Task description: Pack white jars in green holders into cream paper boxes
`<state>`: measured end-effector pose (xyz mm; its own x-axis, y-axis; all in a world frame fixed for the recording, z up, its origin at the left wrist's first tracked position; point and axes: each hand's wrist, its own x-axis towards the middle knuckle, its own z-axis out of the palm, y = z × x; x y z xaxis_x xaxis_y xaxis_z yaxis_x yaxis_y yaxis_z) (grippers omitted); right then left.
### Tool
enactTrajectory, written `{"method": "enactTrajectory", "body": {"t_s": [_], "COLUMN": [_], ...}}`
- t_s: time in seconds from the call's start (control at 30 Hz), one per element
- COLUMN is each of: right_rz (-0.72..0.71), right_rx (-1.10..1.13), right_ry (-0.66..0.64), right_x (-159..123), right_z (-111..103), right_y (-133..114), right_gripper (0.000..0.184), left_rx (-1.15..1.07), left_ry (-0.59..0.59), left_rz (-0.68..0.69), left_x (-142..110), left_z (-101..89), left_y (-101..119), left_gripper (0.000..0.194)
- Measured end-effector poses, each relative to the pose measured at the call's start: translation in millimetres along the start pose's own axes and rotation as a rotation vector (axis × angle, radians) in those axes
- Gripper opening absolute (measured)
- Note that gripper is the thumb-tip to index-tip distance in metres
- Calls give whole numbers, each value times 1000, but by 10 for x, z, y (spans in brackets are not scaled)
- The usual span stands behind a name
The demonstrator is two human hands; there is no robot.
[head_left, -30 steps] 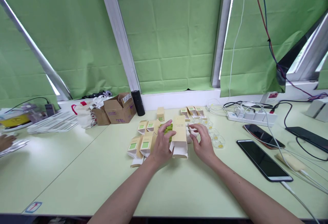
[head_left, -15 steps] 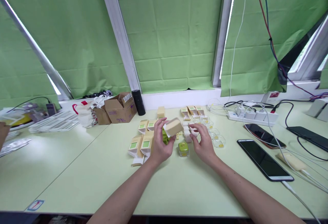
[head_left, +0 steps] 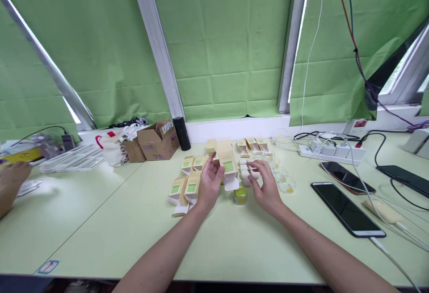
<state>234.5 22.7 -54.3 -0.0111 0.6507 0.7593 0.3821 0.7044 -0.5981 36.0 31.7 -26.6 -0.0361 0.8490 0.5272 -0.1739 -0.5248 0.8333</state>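
An open brown cardboard box [head_left: 161,145] stands just beside a tall black tube [head_left: 181,134]. A flat black-and-white phone [head_left: 348,209] lies near a long white plastic power strip [head_left: 307,152]. Green cloth [head_left: 228,47] hangs behind.

Box [head_left: 227,158] looks matt cardbd., cube [head_left: 240,193] glossy plas., tbl. [head_left: 221,248] smooth.

Left hand [head_left: 210,183], index extended; right hand [head_left: 266,188] curled, grip unclear.

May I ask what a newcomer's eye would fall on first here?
Probably the broad green cloth filling much of the background. Below it, near the middle, the left hand appears to hold a tan carton with a green panel. At right, a large phone lies face up on the table.
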Motion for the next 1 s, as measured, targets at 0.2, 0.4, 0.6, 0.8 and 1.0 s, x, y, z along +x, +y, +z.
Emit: {"method": "enactTrajectory", "body": {"t_s": [0.2, 0.4, 0.6, 0.8, 1.0], "right_rz": [-36, -21, 1, 23, 125], "right_rx": [81, 165, 208, 221, 322], "right_ry": [-51, -131, -156, -132, -100], "right_x": [-24, -63, -67, -48, -34], "right_z": [15, 37, 36, 17, 28], "right_y": [-48, -41, -66, -100, -55], "right_gripper": [42, 47, 46, 43, 36], "left_rx": [-27, 3, 41, 45, 103], "left_ry": [-43, -54, -62, -109, -135], "left_rz": [-148, -185, -200, -187, -134], "left_x": [-56, -80, -87, -104, -114], "left_z": [52, 91, 87, 105, 62], "left_y": [40, 51, -11, 2, -5], "left_gripper": [74, 67, 64, 60, 53]}}
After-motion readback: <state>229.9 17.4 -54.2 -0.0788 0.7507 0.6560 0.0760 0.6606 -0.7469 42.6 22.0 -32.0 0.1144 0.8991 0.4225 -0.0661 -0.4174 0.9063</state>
